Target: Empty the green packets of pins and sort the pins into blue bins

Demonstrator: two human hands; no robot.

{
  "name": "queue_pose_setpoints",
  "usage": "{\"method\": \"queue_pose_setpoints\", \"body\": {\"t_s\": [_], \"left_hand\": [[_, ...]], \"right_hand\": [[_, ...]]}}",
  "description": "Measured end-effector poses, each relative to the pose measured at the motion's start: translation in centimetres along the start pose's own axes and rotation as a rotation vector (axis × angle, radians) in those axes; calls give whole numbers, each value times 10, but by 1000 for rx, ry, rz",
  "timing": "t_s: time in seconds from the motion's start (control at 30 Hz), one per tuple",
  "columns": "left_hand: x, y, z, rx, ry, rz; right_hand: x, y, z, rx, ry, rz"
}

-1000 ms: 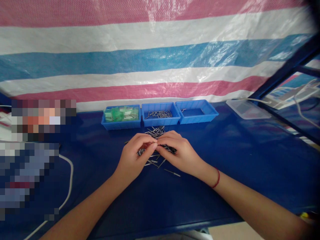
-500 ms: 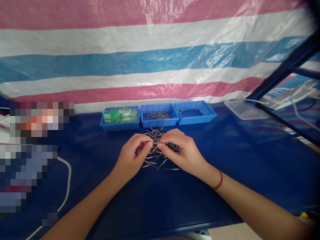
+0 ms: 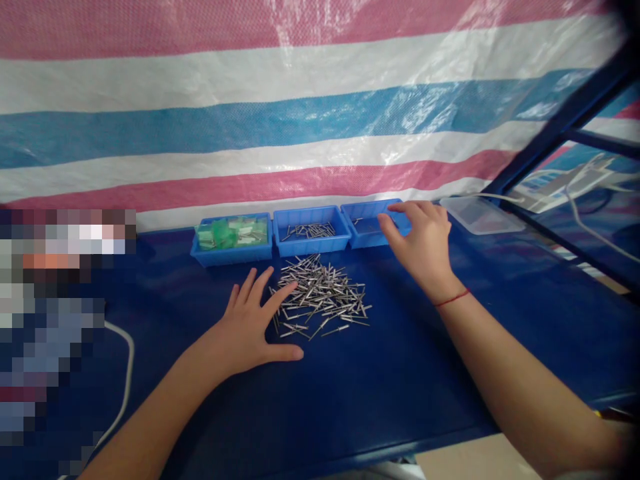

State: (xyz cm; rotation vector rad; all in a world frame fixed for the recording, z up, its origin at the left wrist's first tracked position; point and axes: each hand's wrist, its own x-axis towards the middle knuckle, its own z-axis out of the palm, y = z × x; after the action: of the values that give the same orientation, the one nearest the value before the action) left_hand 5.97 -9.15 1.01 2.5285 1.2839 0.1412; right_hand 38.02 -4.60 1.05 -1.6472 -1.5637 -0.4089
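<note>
A loose pile of metal pop rivets lies on the dark blue tabletop. My left hand rests at the pile's left edge with its fingers spread and nothing in it. Over the right-hand blue bin hovers my right hand, thumb and fingers apart, with no rivet visible between them. A few rivets show at the left inside that bin; part of it is hidden by the hand. The middle blue bin holds many rivets. Green and clear packets fill the left blue bin.
A clear plastic lid or tray lies at the right rear by a dark metal frame. A white cable runs along the left side. Behind the bins hangs a striped plastic sheet. The upper left is pixelated.
My hands have parted from over the pile. The right one has moved up and right to the right-hand bin and opened; the left has opened flat, slightly lower and to the left.
</note>
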Motion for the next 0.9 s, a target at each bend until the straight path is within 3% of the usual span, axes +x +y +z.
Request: {"method": "queue_pose_setpoints", "body": {"t_s": [0.2,0.37,0.43,0.9], "left_hand": [[9,8,25,26,75,24],[22,15,32,-68,163,97],[27,16,33,-110,177,139],[31,14,36,-204,209,155]], "right_hand": [[-7,-39,-18,258,-153,-254],[-17,-51,-14,412,-487,-480],[-22,-53,-9,436,-561,-526],[-42,-67,5,512,-580,-571]]}}
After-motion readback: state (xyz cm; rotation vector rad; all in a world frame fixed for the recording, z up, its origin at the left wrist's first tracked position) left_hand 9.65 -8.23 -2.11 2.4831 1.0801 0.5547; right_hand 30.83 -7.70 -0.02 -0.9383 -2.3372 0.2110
